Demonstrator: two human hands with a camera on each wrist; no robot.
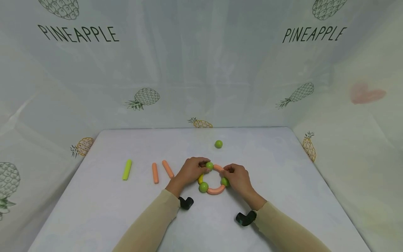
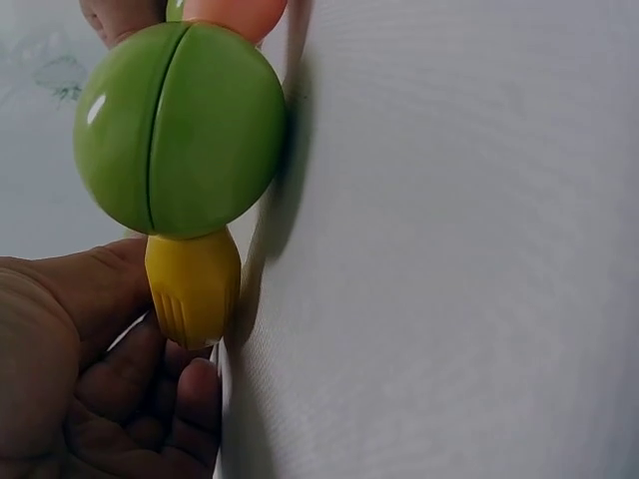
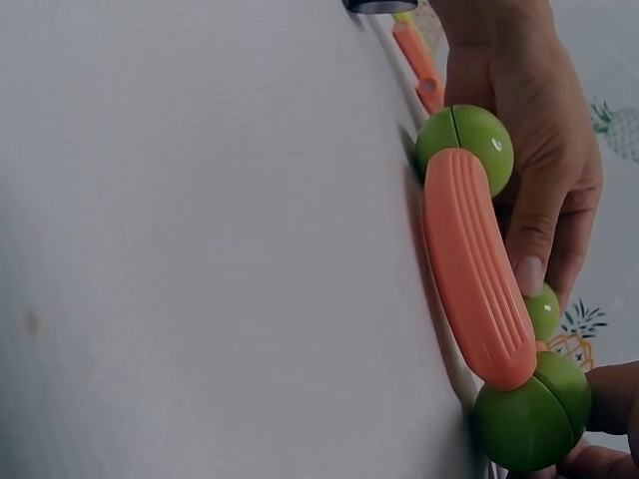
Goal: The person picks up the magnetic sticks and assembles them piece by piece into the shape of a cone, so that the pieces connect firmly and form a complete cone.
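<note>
Both forearms, in beige fabric sleeves [image 1: 148, 224], reached inward over the flat white surface [image 1: 296, 182] from its near side. The left hand [image 1: 192, 170] was bent at the fingers, thumb and fingertips pinching a glossy green plastic-looking ball [image 1: 209, 165]. The right hand [image 1: 238, 177] was likewise grasping: its thumb and forefinger pinched the end of a salmon-pink curved rod [image 1: 218, 168], and its fingers hid the joint with a second green ball [image 3: 529, 419].

These parts belonged to a ring lying near the middle of the surface. A ribbed salmon-pink lower rod [image 1: 216, 190] ran from the second ball to a third, seamed green ball [image 1: 203, 187], from which a short yellow grooved rod [image 1: 200, 179] rose towards the left hand; whether its other end met the first ball could not be told.

A loose green ball [image 1: 218, 144] lay between the ring and the far edge. Left of the left hand lay two straight salmon-pink rods, one tilted [image 1: 168, 169] and one nearly upright in view [image 1: 155, 173], and a yellow-green straight rod [image 1: 127, 170], nearest the left edge. The ring lay well apart from the left and right edges; a broad white stretch separated the right hand from the right edge.
</note>
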